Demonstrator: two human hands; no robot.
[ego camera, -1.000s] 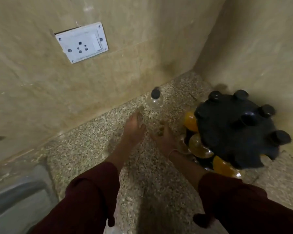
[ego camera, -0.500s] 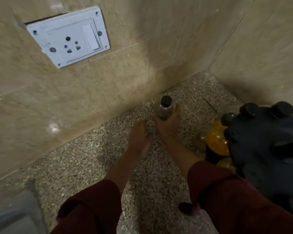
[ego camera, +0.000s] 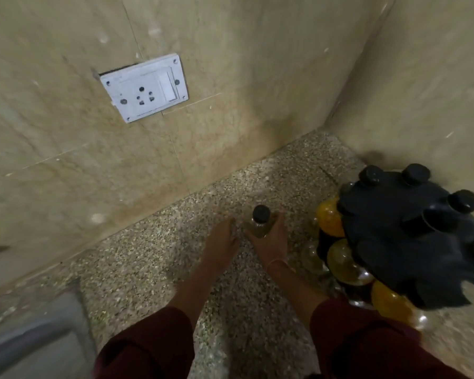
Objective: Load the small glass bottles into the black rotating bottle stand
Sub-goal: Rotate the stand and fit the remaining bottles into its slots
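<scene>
A small clear glass bottle with a black cap stands upright on the speckled counter, and my right hand is wrapped around its body. My left hand rests just left of it, fingers flat near the bottle, holding nothing. To the right in the corner stands the black rotating bottle stand, with several black-capped bottles poking through its top. Round bottles with orange and amber contents hang below its left side.
Beige tiled walls meet in a corner behind the stand. A white socket and switch plate is on the left wall. A steel sink edge lies at the lower left of the counter.
My right hand has reached forward and closed around the black-capped bottle. My left hand stays beside it. The view has shifted, so the stand now appears further right and fuller.
</scene>
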